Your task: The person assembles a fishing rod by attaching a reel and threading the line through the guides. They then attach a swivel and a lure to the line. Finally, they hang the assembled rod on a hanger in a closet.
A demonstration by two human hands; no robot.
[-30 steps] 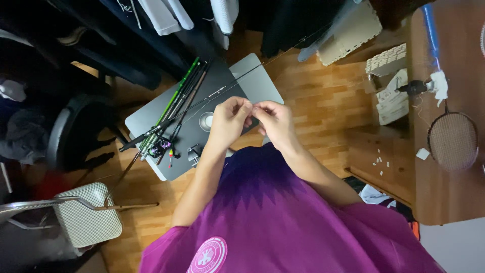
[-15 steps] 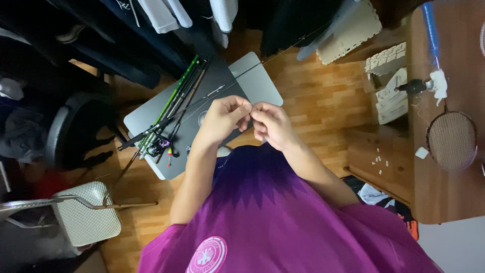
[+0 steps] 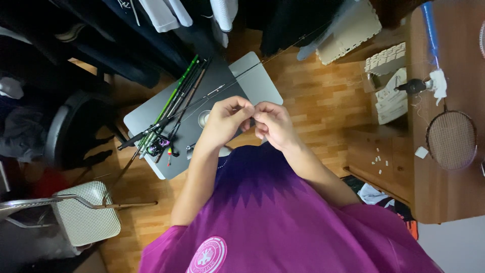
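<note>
My left hand [image 3: 227,120] and my right hand [image 3: 273,126] meet fingertip to fingertip in front of my chest, above the near edge of a grey table [image 3: 257,87]. Both pinch something very small between them, apparently a thin line; it is too fine to make out. Below them on the table lie several fishing rods [image 3: 177,101], green and dark, with a reel [image 3: 159,146] at their near end. One thin dark rod [image 3: 222,90] runs diagonally toward the far right. A small round thing [image 3: 203,119] lies by my left wrist.
A stool with a cream cushion [image 3: 86,218] stands at lower left, next to a dark chair [image 3: 65,131]. A wooden desk [image 3: 434,192] at right carries a badminton racket [image 3: 451,139] and small bits. Hanging clothes [image 3: 161,12] and cream boxes [image 3: 348,30] line the far side.
Both hands have stayed together over the table's edge and shifted only slightly, the fingers working at the pinch. The rods have not moved.
</note>
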